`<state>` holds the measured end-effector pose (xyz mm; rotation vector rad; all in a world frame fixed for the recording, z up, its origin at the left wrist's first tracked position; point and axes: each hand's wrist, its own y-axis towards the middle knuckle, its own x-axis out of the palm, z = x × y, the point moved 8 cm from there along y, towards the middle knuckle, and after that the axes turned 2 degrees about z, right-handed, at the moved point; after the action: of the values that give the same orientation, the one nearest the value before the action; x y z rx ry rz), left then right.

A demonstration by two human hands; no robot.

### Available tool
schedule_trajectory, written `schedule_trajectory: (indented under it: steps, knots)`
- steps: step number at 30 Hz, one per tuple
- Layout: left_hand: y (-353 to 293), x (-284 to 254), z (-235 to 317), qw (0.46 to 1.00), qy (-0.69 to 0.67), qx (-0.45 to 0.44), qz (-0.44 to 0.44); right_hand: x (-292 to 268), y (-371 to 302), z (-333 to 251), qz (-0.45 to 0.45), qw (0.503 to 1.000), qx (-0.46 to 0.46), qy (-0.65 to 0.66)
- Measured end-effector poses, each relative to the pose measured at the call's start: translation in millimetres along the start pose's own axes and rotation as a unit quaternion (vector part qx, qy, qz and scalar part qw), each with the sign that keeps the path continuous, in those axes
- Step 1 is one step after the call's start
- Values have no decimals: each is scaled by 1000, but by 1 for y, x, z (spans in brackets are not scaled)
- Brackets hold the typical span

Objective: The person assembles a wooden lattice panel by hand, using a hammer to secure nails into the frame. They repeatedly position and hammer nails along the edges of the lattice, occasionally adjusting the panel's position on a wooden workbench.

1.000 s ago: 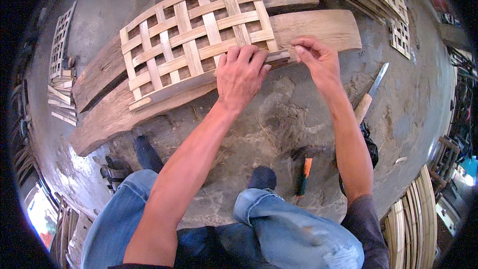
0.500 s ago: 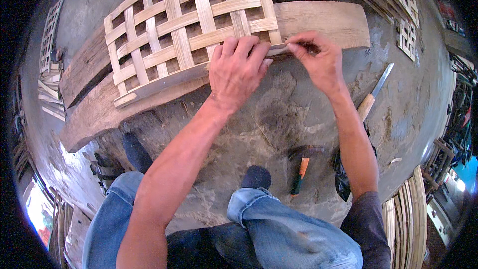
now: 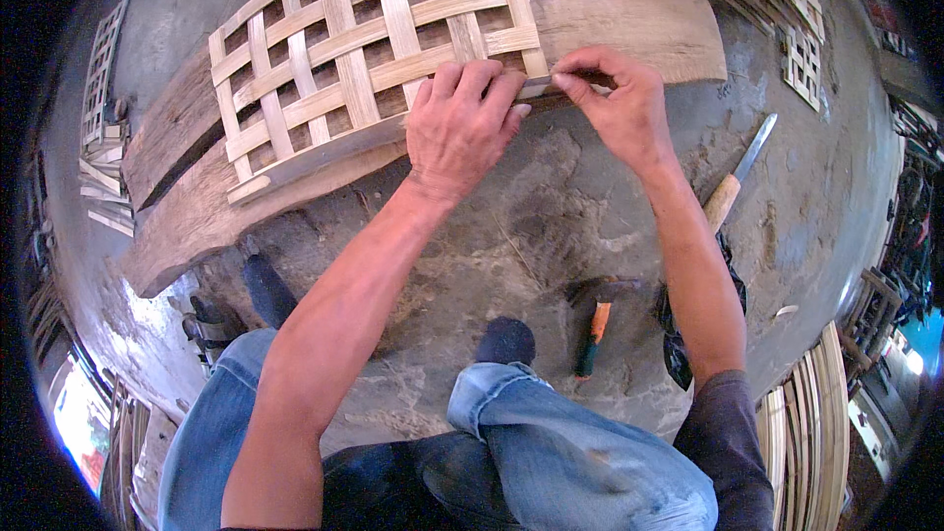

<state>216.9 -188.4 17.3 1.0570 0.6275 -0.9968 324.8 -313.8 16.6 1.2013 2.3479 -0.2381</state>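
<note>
A woven lattice panel (image 3: 346,51) of pale, flat bamboo or wood strips lies over thick wooden planks (image 3: 634,34) in front of me. Along its near side runs a flat edge strip (image 3: 320,162). My left hand (image 3: 460,128) is closed over this strip towards its right part, fingers on top and thumb at the near side. Thumb and forefinger of my right hand (image 3: 621,108) pinch together at the strip's right end, by the panel's corner. Whatever is between those fingertips is too small to make out.
On the concrete floor a knife (image 3: 739,172) with a wooden handle lies right of my right forearm. A hammer (image 3: 596,334) with an orange and dark handle lies between my right forearm and foot. More lattice panels (image 3: 804,64) are at far right, loose strips (image 3: 103,187) at left.
The whole view has shifted slightly. Both hands stay at the near right corner of the panel, and my right fingertips have moved a little along the strip's end.
</note>
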Motion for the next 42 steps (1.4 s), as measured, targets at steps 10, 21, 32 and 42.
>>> schedule_trajectory:
  steps: [10,21,32,42]
  knots:
    - [0,-1,1,1000,-7,1,9,0,-6,-15,13,993,-79,-86]
    - [0,-3,0,1000,-16,-7,-16,4,-5,-27,16,983,-123,-135]
    - [10,-7,-9,982,-150,-111,23,5,-2,-18,-19,988,-91,-126]
    - [19,9,-6,965,-209,-159,-6,3,-2,-15,-4,988,-101,-116]
